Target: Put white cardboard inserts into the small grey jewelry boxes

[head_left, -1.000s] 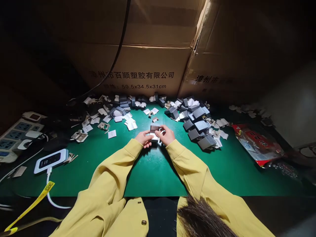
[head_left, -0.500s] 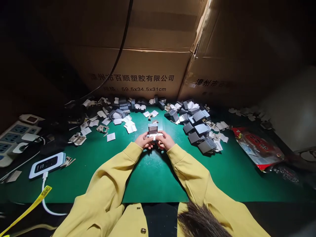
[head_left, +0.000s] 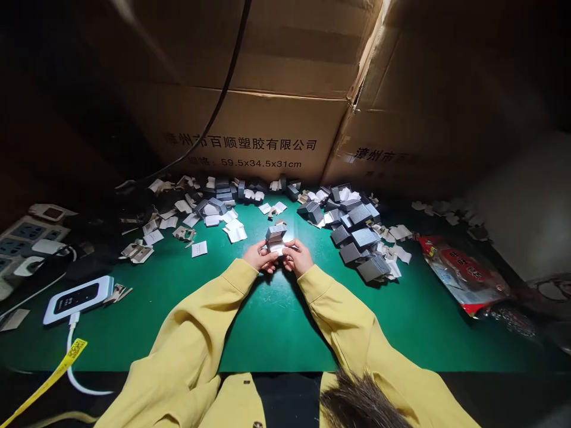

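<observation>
My left hand (head_left: 257,256) and my right hand (head_left: 297,257) meet over the middle of the green mat (head_left: 276,315), fingers curled. Between them they hold a small grey box (head_left: 276,239) with its hinged lid tipped up and a white lining showing inside. Both arms wear yellow sleeves. A heap of similar grey boxes (head_left: 357,229) lies just right of the hands. Another scatter of grey boxes and white card pieces (head_left: 214,205) lies behind and to the left.
Large cardboard cartons (head_left: 267,131) wall the back of the mat, with a black cable hanging across them. A white device (head_left: 75,295) on a cable and a power strip (head_left: 27,238) lie at the left. A red plastic packet (head_left: 464,270) lies at the right.
The small box has gone from lying flat between the hands to standing with its lid tipped open. The hands have drawn slightly nearer to me.
</observation>
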The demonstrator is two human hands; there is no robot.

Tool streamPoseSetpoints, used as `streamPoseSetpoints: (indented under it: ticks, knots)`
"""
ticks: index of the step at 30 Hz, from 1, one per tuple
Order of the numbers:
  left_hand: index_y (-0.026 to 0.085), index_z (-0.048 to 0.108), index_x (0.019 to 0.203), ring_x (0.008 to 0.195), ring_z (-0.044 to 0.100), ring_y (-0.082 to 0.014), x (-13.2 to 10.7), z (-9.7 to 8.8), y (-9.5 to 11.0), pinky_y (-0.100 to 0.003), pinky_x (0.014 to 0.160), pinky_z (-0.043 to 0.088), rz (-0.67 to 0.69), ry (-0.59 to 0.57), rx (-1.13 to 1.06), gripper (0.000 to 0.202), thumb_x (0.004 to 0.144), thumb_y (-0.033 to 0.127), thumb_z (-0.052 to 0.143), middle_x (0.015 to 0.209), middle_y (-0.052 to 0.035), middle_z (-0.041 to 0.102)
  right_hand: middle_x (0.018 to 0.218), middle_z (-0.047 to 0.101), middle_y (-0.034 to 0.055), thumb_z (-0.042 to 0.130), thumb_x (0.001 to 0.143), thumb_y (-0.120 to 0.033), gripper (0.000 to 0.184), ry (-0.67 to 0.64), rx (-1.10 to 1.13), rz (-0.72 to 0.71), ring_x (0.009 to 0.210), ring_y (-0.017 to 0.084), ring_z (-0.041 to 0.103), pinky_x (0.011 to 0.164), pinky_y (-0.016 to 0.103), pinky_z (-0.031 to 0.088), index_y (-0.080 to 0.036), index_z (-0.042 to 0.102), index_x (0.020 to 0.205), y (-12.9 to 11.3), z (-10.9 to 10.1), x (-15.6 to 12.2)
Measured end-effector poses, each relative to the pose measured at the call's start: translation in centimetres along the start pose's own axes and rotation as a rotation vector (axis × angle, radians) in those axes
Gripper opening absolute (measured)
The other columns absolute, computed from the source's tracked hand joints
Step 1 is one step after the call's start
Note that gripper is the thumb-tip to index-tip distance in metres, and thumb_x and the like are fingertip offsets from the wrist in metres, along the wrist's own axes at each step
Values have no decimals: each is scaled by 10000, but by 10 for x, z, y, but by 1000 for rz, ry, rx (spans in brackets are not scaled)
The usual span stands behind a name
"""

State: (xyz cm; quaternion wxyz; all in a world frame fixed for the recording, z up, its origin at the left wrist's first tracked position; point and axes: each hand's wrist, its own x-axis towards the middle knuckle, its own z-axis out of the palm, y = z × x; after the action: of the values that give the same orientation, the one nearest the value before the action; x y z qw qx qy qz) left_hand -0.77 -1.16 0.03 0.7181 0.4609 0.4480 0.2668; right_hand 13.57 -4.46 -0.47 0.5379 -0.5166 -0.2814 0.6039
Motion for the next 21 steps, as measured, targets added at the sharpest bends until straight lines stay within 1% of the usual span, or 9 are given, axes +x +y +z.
streamPoseSetpoints:
  ticks: [4,8,11,14,17,21]
  knots:
    - [52,384,1322,411,584,-138,0,-1,-1,-229,390,482,9,15,37,781,687,266,785,546,22,618,453,457,-102,673,527,-308,313,11,6,10,328,74,399,277,182,267,-226,445,724,0,0,0]
    - [67,411,1291,417,586,-128,2,-1,-2,-226,403,495,26,7,-32,769,670,300,800,575,6,639,510,494,-85,678,565,-347,301,-1,-12,-13,374,78,441,309,197,342,-206,512,772,-4,0,-2]
    - [85,400,1295,429,590,-128,2,-1,-2,-231,420,503,14,-3,-64,772,672,301,801,583,4,639,536,525,-69,651,592,-328,264,5,-10,-7,396,86,462,333,209,365,-191,532,783,-5,0,-2]
    - [96,378,1317,454,602,-137,0,1,-1,-248,449,518,12,-22,-45,784,679,278,796,595,2,642,507,512,-78,616,589,-281,218,30,-17,-9,369,81,431,324,209,340,-198,518,765,-4,0,-1]
    - [84,354,1338,455,605,-147,-3,2,0,-263,455,526,21,-34,-2,820,672,267,797,594,2,641,432,431,-111,587,580,-268,184,71,-58,-18,315,64,342,301,200,270,-217,478,720,-2,1,-1]
    - [75,363,1337,435,601,-151,-2,1,-1,-257,432,517,9,-32,22,835,655,266,805,570,13,626,404,402,-123,593,580,-268,204,91,-89,-42,305,58,310,310,196,229,-226,445,714,-2,3,-3]
